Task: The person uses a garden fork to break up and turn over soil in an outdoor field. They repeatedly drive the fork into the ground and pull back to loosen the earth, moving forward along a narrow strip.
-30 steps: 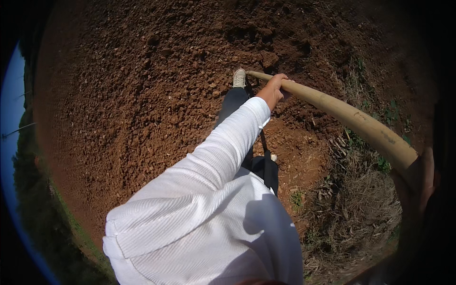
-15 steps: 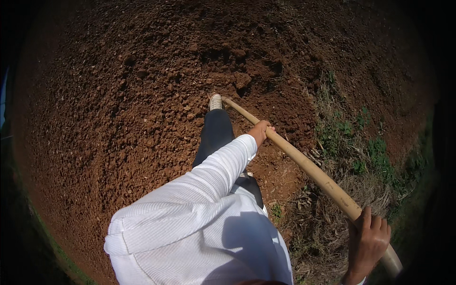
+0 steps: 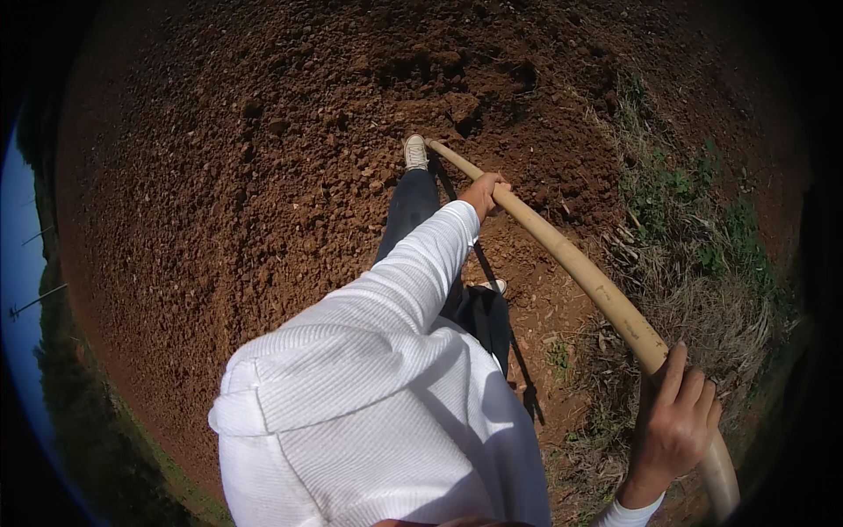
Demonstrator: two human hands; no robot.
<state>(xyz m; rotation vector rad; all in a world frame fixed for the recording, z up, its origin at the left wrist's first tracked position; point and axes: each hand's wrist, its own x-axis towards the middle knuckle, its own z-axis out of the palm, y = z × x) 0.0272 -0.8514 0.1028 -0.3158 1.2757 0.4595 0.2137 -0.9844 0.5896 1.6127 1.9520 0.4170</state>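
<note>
A long, pale wooden tool handle [image 3: 587,274] slants from the upper middle down to the lower right. My left hand [image 3: 483,195] is wrapped round it towards its far, thinner end. Nearer the lower right, my right hand [image 3: 676,422] grips the thick end, with the back of the hand showing. The handle's far end meets the ground right beside my left shoe [image 3: 415,153], a pale lace-up. Whatever tool head it carries cannot be made out there.
Loose, clumpy red-brown soil [image 3: 290,193] spreads to the left, with a darker dug hollow [image 3: 465,88] ahead. Dry grass [image 3: 694,325] and green weeds [image 3: 680,184] run along the right. My other shoe [image 3: 492,285] stands farther back on packed earth.
The view has shifted, bringing sky and poles in at the left edge and more of my rear shoe. Both hands keep their hold, and the handle's far end is still beside my front shoe.
</note>
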